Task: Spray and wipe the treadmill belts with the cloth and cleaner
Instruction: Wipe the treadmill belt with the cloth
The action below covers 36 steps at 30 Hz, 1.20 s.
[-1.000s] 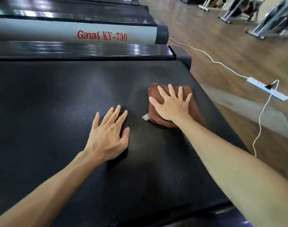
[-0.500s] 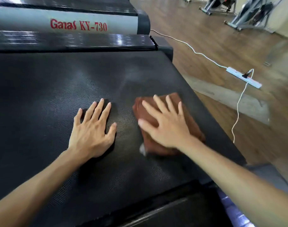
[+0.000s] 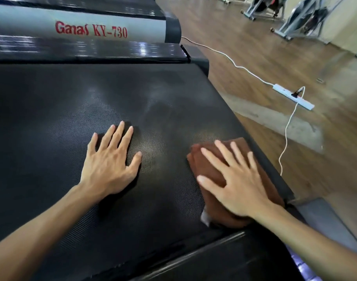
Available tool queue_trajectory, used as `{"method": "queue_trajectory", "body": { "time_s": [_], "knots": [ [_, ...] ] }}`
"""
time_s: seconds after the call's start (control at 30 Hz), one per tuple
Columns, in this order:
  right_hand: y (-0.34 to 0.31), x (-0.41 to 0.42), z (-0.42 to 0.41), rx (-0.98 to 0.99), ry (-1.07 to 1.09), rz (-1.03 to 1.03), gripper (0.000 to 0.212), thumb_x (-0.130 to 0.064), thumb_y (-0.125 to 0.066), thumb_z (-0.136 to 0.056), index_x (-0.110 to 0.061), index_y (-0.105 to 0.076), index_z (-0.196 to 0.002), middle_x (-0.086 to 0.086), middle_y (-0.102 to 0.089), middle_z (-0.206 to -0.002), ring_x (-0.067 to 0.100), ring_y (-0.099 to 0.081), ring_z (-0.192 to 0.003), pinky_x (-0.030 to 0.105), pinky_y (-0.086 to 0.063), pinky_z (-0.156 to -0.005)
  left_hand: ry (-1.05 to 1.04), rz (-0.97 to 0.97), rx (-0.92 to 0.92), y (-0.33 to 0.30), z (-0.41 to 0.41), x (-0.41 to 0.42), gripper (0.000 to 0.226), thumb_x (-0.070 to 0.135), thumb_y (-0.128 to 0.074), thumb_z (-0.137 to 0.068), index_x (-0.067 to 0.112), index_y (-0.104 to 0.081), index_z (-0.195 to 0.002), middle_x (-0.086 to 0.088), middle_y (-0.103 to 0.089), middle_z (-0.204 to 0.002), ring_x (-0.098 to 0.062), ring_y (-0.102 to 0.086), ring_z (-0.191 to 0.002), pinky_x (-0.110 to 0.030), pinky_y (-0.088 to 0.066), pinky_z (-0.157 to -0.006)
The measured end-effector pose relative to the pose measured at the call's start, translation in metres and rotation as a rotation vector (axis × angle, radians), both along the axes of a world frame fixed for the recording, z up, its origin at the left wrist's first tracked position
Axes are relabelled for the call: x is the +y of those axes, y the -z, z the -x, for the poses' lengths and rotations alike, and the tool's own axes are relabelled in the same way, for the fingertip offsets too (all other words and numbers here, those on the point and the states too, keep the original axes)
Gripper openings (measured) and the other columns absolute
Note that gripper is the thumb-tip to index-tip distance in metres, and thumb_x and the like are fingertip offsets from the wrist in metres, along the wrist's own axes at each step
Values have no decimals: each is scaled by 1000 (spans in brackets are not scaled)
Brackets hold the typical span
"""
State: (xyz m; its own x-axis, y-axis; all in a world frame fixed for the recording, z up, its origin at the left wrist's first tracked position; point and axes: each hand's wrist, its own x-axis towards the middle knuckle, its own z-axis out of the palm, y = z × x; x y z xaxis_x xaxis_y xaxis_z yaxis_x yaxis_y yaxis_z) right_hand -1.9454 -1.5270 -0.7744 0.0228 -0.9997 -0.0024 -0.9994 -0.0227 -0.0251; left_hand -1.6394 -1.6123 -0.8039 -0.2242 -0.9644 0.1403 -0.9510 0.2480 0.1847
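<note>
My right hand [image 3: 237, 183] presses the folded cloth [image 3: 212, 171] flat-fingered onto the belt [image 3: 72, 110] for wiping contact. My left hand [image 3: 110, 159] lies open beside it, apparently as bracing.

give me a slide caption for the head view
Right hand presses a brown cloth flat on the treadmill belt; left hand rests beside it.

Two treadmills, the near belt [image 3: 92, 94] at centre, a second [image 3: 92, 23] at 11 o'clock, two hands, left [image 3: 110, 161], right [image 3: 238, 185], one brown cloth [image 3: 214, 169], one power strip [image 3: 293, 96] at 2 o'clock, two exercise bikes [image 3: 295, 17] at 1 o'clock
</note>
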Motion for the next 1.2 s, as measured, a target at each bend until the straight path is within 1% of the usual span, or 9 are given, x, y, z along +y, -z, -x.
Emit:
{"method": "queue_trajectory", "body": {
  "time_s": [0.17, 0.33, 0.43, 0.57, 0.77, 0.83, 0.97, 1.13, 1.2],
  "knots": [
    [-9, -107, 5, -70, 279, -41, 81, -88, -10, -88, -53, -6, -160, -6, 0, -174, 33, 5, -159, 65, 2, -123, -21, -20, -2, -1, 3, 1, 87, 68, -6, -88, 26, -12, -164, 3, -3, -172, -15, 1, -158, -48, 0, -127],
    [-1, -27, -32, -49, -172, -11, 77, -87, -19, -88, -58, -8, -158, -16, 3, -173, 23, 6, -160, 58, 2, -126, -7, 0, 7, 0, 1, -1, 86, 68, -9, -89, 25, -14, -164, 3, -4, -172, -15, 0, -158, -47, 1, -127],
    [-3, -17, 6, -13, -12, -3, 76, -90, -14, -84, -63, -5, -155, -20, 3, -172, 19, 5, -160, 56, 1, -127, -11, -1, 5, 0, 1, 1, 87, 68, -9, -90, 24, -14, -164, 2, -4, -172, -16, -1, -158, -47, 1, -127],
    [-11, -130, -3, -72, 243, -56, 80, -88, -11, -89, -52, -7, -160, -6, -1, -174, 32, 4, -159, 64, 3, -124, -28, -19, 4, -1, 4, 1, 88, 67, -7, -87, 25, -14, -164, 3, -3, -172, -16, -1, -158, -46, 1, -127],
    [2, -44, -42, -48, -215, 1, 77, -87, -14, -88, -57, -7, -159, -15, 1, -173, 22, 5, -159, 58, 0, -126, -39, -41, 61, -7, 3, 0, 89, 68, -13, -84, 28, -19, -163, 4, -7, -172, -15, -4, -158, -47, 0, -127],
    [0, -37, -13, 1, -89, 8, 79, -91, -9, -83, -62, -6, -156, -18, 2, -172, 20, 4, -159, 56, -1, -127, -82, -53, 109, -13, 5, -4, 85, 65, -20, -85, 29, -24, -162, 1, -12, -171, -17, -7, -158, -47, 1, -127],
    [-2, -155, -18, -69, 209, -26, 81, -88, -10, -88, -52, -9, -160, -5, -3, -174, 33, 2, -159, 64, 3, -124, -119, -25, 105, -18, 17, -26, 81, 60, -25, -87, 25, -27, -160, -2, -15, -171, -19, -8, -158, -49, 2, -127],
    [2, -136, -64, -50, -205, -30, 80, -88, -14, -88, -54, -11, -160, -9, -2, -174, 27, 3, -160, 61, 4, -125, -162, -66, 110, -16, 12, -80, 74, 58, -34, -97, 18, -30, -160, -6, -18, -170, -22, -11, -157, -52, -2, -127],
    [6, -100, -39, -63, -203, 8, 81, -89, -12, -85, -57, -11, -159, -15, -4, -173, 20, 2, -160, 58, 2, -126, -178, -62, 49, -17, -1, -96, 72, 57, -36, -101, 19, -27, -161, -6, -15, -171, -22, -9, -158, -53, 1, -126]
  ]
}}
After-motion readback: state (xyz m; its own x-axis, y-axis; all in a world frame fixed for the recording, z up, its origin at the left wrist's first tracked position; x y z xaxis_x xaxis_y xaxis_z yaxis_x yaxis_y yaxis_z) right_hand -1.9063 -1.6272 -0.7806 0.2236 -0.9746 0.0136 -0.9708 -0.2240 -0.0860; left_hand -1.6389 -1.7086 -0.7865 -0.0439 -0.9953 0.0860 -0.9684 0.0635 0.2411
